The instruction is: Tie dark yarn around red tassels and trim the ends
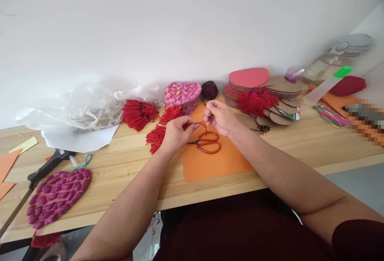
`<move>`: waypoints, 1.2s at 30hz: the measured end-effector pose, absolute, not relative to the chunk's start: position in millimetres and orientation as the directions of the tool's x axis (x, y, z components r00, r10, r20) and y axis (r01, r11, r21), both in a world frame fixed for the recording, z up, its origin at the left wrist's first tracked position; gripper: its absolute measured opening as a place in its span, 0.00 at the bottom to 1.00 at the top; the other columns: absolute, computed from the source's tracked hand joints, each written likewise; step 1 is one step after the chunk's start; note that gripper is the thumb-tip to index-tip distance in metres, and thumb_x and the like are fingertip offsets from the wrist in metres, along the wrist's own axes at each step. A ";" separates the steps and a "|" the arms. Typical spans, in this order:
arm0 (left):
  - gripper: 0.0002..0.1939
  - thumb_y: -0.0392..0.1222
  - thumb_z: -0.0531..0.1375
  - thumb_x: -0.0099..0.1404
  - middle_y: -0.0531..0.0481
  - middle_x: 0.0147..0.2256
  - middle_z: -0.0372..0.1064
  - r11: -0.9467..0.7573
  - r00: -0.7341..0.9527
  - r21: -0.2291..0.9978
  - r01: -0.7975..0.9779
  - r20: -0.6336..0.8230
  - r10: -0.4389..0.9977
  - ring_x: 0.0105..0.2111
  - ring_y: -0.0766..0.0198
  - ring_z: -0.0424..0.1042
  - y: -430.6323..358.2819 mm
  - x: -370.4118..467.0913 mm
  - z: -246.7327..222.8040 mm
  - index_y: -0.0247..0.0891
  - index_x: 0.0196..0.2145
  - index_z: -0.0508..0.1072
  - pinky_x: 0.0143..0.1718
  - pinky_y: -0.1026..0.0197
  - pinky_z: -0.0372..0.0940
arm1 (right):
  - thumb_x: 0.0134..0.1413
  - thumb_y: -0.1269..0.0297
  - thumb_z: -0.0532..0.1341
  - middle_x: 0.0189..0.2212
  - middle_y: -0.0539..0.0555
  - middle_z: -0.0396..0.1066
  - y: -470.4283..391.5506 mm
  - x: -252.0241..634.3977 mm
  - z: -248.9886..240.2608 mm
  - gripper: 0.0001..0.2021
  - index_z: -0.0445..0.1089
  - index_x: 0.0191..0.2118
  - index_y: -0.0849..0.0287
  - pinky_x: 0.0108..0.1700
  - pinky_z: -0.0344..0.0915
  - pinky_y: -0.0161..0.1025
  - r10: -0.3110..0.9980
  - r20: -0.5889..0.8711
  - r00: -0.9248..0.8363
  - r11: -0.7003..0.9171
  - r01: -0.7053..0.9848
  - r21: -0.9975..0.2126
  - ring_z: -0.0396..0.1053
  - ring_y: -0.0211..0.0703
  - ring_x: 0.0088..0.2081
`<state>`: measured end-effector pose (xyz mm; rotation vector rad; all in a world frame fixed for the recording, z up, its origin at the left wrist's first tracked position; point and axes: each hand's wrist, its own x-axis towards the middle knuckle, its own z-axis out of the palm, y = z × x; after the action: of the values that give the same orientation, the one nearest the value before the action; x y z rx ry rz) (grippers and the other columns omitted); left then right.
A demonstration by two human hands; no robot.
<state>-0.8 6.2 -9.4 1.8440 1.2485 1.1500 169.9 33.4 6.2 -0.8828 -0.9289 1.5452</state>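
Observation:
My left hand (181,131) pinches a thin strand of red yarn (204,125) between thumb and fingertips. The strand hangs in a small loop in the gap between my hands. Close by on the right, my right hand (221,117) is closed in a pinch on yarn; its fingers partly hide the strand. Scissors (209,147) with orange-red handles lie below my hands on a sheet of orange paper (216,169). A dark ball of yarn (209,90) sits behind, its loose end trailing toward my right fingers. Red yarn tassels (155,137) lie beside my left hand.
At the back stand a pink decorated heart stack (182,93), red tassels (139,115), cardboard hearts (249,77) and a plastic bag (87,103). A glue gun (49,166) and a purple heart (58,197) lie left. A large bottle (327,67) stands right.

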 end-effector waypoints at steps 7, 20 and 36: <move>0.11 0.48 0.68 0.57 0.48 0.31 0.77 -0.254 0.118 0.934 0.252 0.231 0.966 0.24 0.67 0.67 11.5 -2.3 -16.3 0.38 0.33 0.82 0.25 0.64 0.63 | 0.55 0.58 0.68 0.22 0.43 0.66 32.9 169.7 4.6 0.15 0.59 0.32 0.56 0.19 0.62 0.29 0.987 -0.015 -0.157 -0.076 -0.391 -0.917 0.68 0.33 0.22; 0.14 0.49 0.72 0.50 0.49 0.27 0.77 -0.081 0.092 0.995 0.060 0.076 0.993 0.22 0.69 0.66 8.6 0.7 -11.7 0.37 0.30 0.81 0.24 0.65 0.61 | 0.57 0.58 0.66 0.21 0.44 0.68 30.6 167.1 1.7 0.13 0.61 0.32 0.57 0.18 0.64 0.29 0.986 0.026 -0.168 -0.032 -0.333 -0.942 0.70 0.35 0.23; 0.07 0.43 0.66 0.54 0.55 0.23 0.71 -0.199 0.190 0.957 0.209 0.159 0.969 0.23 0.69 0.65 7.3 2.6 -15.9 0.36 0.25 0.77 0.27 0.65 0.57 | 0.54 0.53 0.68 0.29 0.50 0.71 14.6 159.0 10.3 0.14 0.67 0.32 0.58 0.23 0.66 0.29 0.924 0.230 -0.307 0.157 -0.245 -0.957 0.68 0.34 0.28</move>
<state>2.6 7.3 -15.9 1.5903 1.1495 1.0915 159.0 14.6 10.3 -0.7215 -1.3669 1.3889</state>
